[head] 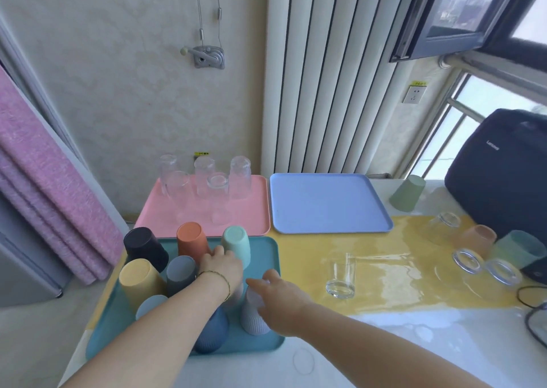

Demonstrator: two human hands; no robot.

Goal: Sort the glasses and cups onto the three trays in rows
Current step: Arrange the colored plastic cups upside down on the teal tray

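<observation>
A lived-in home, most likely a room or enclosed balcony by a window. The tall white column radiator [325,76] stands against cream patterned wallpaper [118,85]. Left of the radiator, a grey metal hand crank [207,57] with 2 thin steel cables [200,2] is fixed to the wall. Far left of it hangs pink textured fabric [44,180]. Right of it are a white wall socket [414,95] and a dark-framed open window [455,11]. Below it, the surface [370,257] carries a yellow runner, a pink plastic tray [245,219] of clear glasses [239,174] and a dark laptop bag [500,168].
</observation>
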